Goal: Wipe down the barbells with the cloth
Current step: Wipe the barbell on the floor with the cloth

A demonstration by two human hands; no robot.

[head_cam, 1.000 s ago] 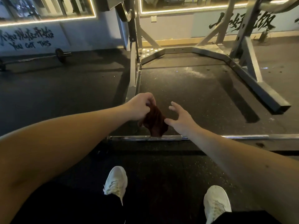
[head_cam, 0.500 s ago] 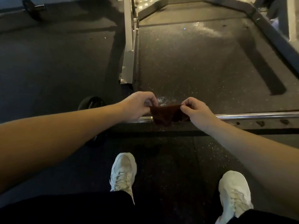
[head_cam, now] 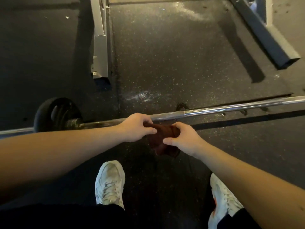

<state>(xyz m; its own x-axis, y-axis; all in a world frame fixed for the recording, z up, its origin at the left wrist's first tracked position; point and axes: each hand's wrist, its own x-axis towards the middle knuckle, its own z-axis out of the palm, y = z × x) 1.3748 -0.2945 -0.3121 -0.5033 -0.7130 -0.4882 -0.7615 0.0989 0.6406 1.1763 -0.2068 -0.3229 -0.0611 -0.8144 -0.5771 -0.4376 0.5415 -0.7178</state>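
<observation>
Hands both closed on the cloth (head_cam: 162,147), a dark red-brown bundle. The left hand (head_cam: 137,128) pinches its left end with curled fingers, and the right hand (head_cam: 183,139) grips the right end. A loose fold hangs below them. The cloth is held just on the near side of the barbell (head_cam: 231,109), which lies across the floor (head_cam: 181,55); contact between cloth and bar cannot be told. Black weight plate (head_cam: 52,113) toward the bar's left end. Grey rack frame (head_cam: 99,47) beyond. White shoes (head_cam: 110,182) nearest the camera.
</observation>
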